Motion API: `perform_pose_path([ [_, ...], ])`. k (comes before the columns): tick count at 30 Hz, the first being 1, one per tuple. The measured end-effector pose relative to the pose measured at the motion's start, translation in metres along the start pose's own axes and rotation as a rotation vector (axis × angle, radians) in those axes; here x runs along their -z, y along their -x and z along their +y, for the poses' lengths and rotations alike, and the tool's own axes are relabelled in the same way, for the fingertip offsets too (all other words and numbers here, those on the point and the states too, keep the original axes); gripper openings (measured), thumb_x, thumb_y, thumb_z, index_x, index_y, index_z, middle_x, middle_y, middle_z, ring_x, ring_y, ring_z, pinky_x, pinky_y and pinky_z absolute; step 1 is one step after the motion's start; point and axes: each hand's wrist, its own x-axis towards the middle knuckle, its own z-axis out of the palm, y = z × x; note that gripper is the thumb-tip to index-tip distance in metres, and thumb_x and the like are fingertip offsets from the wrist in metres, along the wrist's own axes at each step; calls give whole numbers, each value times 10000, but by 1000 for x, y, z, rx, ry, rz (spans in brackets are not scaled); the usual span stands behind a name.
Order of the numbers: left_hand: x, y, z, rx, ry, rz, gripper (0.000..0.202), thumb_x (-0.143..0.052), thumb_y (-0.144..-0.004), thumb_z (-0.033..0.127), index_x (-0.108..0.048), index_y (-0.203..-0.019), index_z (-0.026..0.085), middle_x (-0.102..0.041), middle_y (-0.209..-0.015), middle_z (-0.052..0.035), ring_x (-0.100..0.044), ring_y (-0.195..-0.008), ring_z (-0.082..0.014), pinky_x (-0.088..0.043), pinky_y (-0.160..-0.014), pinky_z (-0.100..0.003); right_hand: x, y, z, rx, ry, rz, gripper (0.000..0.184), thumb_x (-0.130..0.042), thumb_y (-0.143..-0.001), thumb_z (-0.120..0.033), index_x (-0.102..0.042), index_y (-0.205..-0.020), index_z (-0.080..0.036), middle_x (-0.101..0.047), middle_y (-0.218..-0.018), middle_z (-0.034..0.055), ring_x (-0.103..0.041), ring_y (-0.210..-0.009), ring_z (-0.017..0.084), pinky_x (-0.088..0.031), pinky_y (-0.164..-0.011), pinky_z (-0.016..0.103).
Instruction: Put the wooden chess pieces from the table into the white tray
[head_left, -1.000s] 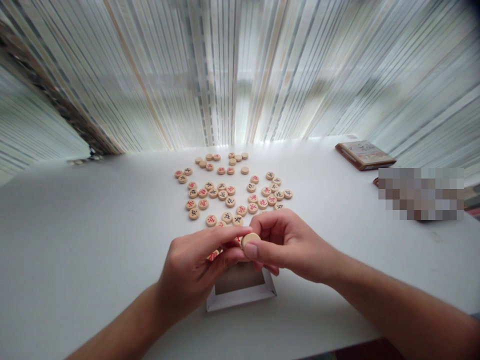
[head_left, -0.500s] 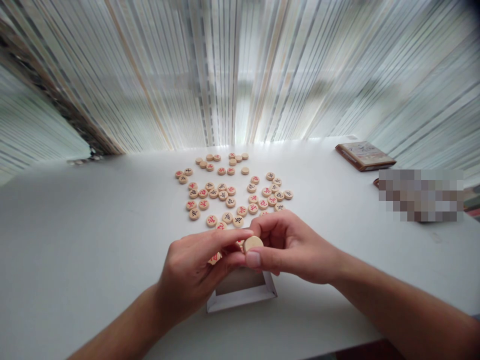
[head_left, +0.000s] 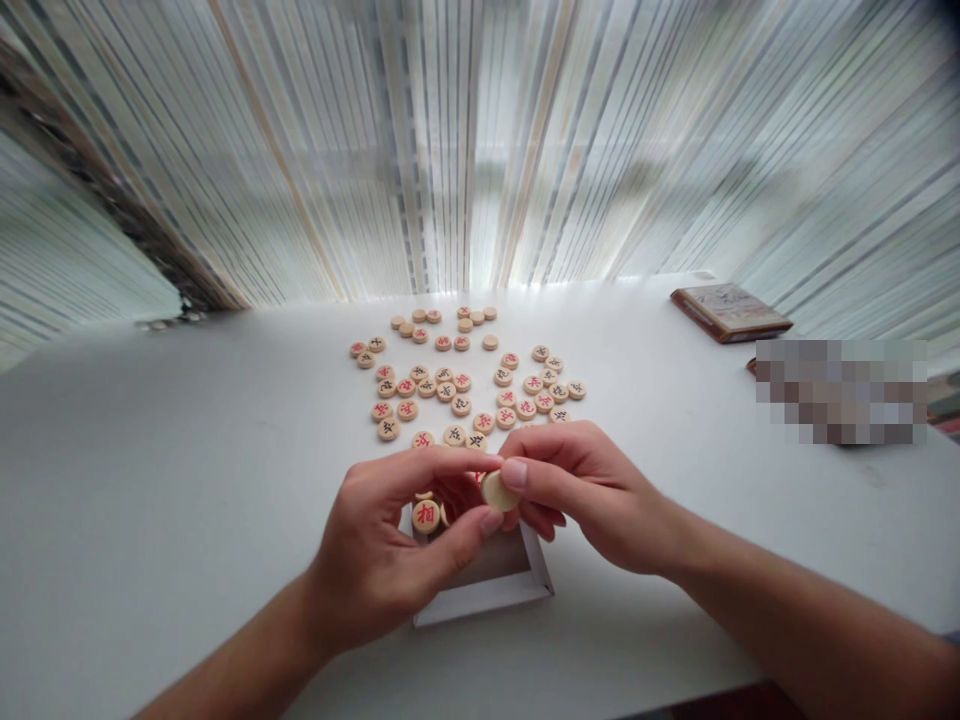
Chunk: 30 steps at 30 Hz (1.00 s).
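Disc (head_left: pixel 496 493) pinched in right hand (head_left: pixel 592 495), left hand (head_left: pixel 375 535) half-spread alongside

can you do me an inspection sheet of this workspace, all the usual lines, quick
Surface: white table, looks flat.
Job's things: round pieces scattered beyond the hands, marked red or black, a few plain side up; open tray below the hands, partly hidden.
Clutter: flat box at right, pixelated item beside it.
Hands: right hand pinches a plain-faced piece; left hand has fingertips beside it, contact unclear.
Cables: nothing seen.
Surroundings: striped curtain behind.
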Motion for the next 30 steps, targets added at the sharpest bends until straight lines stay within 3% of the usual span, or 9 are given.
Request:
perform_pose_path([
  [5, -4, -4, 8, 186, 111, 65, 151, -785, -964, 121, -845, -1038, 238, -814, -829, 15, -774, -713, -100, -630, -678, -140, -3, 0, 1, 57, 29, 77, 242, -924, -873, -268, -760, -786, -113, -664, -642, -9, -553, -550, 57, -439, -507, 130],
  [9, -5, -8, 12, 259, 144, 139, 111, -811, -935, 117, -846, -971, 216, -818, -771, 23, -767, -636, -85, -608, -599, -101, -4, -3, 5, 26, -126, 93, 195, -956, -834, -226, -793, -861, -123, -699, -634, -12, -617, -534, 71, -506, -495, 128],
  [14, -4, -9, 12, 323, 190, 217, 66, -819, -920, 129, -855, -936, 182, -820, -703, 6, -781, -591, -114, -636, -584, -128, -4, -5, 8, -52, -222, 99, 277, -1007, -755, -190, -814, -946, -136, -789, -746, 30, -720, -599, 112, -594, -523, 153],
  [19, -5, -11, 11, 368, 218, 214, 38, -839, -915, 173, -863, -944, 171, -821, -686, -6, -794, -593, -130, -640, -580, -133, -3, -5, 11, -65, -245, 132, 380, -1027, -691, -103, -784, -980, -141, -805, -759, 29, -750, -626, 125, -616, -530, 153],
  [26, -4, -12, 10, 417, 287, 224, 33, -856, -892, 165, -850, -923, 159, -813, -663, -5, -777, -573, -119, -640, -589, -131, -6, -4, 16, 113, -136, 163, 449, -1003, -674, -5, -806, -1039, -176, -813, -780, -4, -775, -670, 110, -638, -631, 141],
  [30, -4, -13, 10, 443, 348, 206, 90, -899, -863, 156, -855, -940, 167, -815, -677, 1, -774, -593, -108, -634, -606, -120, -6, -2, 20, 272, 35, 162, 361, -947, -775, -26, -826, -1070, -195, -832, -843, 7, -798, -722, 118, -657, -704, 169],
])
